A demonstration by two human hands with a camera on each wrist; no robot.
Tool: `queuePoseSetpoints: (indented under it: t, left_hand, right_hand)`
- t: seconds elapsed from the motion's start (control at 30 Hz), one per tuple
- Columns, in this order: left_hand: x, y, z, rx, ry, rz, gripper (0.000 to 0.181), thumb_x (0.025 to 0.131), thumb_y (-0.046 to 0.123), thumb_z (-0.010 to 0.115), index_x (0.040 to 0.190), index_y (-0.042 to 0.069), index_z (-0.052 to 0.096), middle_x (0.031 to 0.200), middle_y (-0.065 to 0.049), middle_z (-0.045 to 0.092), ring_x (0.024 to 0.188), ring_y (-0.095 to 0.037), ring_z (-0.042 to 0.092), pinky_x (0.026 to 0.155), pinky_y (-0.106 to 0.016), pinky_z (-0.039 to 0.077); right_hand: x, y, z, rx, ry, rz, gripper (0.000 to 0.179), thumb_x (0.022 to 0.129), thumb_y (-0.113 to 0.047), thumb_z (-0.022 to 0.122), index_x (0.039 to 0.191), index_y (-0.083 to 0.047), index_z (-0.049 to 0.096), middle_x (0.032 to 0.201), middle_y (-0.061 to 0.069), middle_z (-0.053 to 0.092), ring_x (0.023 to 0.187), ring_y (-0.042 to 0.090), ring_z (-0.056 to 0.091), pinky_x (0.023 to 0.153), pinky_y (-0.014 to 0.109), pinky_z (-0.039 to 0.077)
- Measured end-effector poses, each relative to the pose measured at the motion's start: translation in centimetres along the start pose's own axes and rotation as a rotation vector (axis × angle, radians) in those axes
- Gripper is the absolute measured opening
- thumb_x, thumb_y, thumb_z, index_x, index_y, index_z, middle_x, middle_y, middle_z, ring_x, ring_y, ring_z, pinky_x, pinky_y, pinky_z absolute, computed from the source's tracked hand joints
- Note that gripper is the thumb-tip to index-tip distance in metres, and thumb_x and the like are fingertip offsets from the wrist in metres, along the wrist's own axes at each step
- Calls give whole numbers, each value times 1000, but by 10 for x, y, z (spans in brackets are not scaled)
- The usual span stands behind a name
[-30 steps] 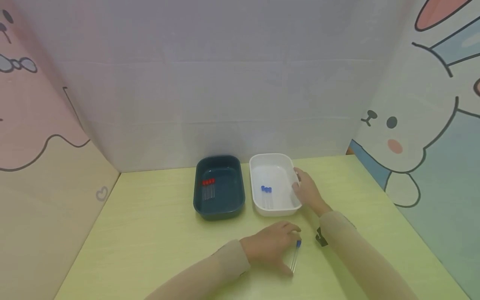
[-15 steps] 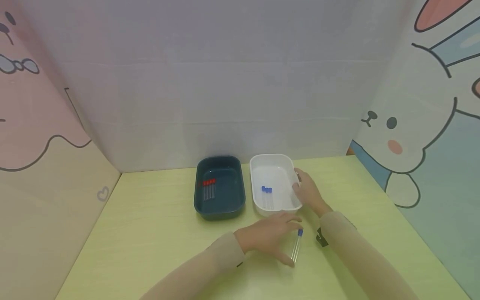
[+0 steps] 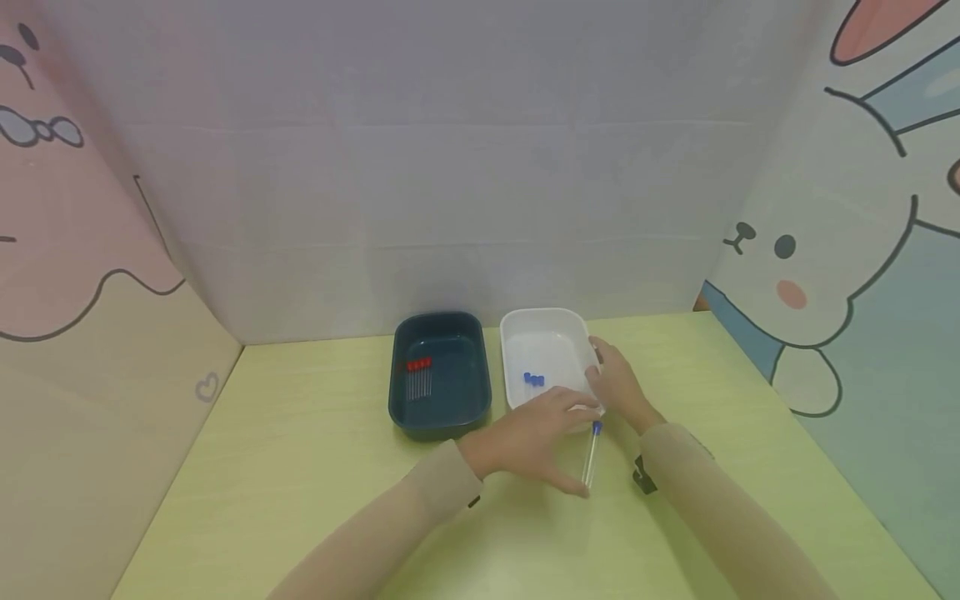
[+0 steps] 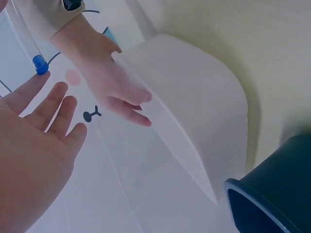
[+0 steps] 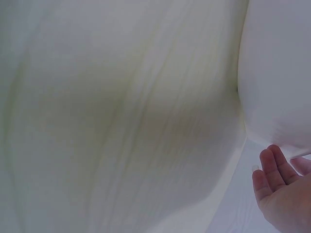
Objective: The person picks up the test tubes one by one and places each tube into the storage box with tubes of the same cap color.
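Note:
In the head view my left hand pinches a clear test tube lengthwise, the thumb at its bottom end and a fingertip at its blue cap. The tube is above the table, just in front of the white tray. Up close in the left wrist view, the index fingertip meets the blue cap while the other fingers stay extended. My right hand grips the right rim of the white tray, thumb inside. Several blue-capped tubes lie in that tray, their lower parts hidden by my left hand.
A dark teal tray stands left of the white one, with several red-capped tubes lying in it. Behind both trays rises a pale back wall. Printed side panels flank the yellow-green table.
My left hand has moved forward with the blue-capped test tube, away from the front of the table, and now overlaps the white tray's near edge. The right hand stays on the rim.

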State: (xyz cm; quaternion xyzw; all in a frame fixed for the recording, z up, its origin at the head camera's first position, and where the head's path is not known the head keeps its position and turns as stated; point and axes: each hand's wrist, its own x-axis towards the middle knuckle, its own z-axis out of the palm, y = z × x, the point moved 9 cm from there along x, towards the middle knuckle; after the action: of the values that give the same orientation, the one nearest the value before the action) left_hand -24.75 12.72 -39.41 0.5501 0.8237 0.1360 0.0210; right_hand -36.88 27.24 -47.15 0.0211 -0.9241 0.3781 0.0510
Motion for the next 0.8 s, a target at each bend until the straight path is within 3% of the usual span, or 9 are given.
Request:
queuePoseSetpoints:
  t: [0.23,0.43,0.8]
  left_hand:
    - [5,-18,-9,-93,31,-62,90,79,54,85,152,16,49,161,-5,43,151,-22,39,123,-37,39]
    - [12,-33,-16,-133,103,-100,90,79,50,87,153,14,50,159,-5,46,149,-23,41,124,-38,38]
    - [22,-67,-22,-150,121,-266,84,82,50,84,150,12,53,156,-5,49,147,-24,43,122,-40,40]
  right_hand:
    - [-1,1,1,31,-17,22,64,101,-7,45,160,5,24,149,36,44,135,54,48,113,65,42]
    - [-1,0,0,25,-12,32,62,102,-6,45,160,5,25,148,35,45,136,53,48,113,64,44]
    - [1,1,0,25,-3,27,63,101,-6,46,159,7,26,148,36,46,134,52,51,110,62,47]
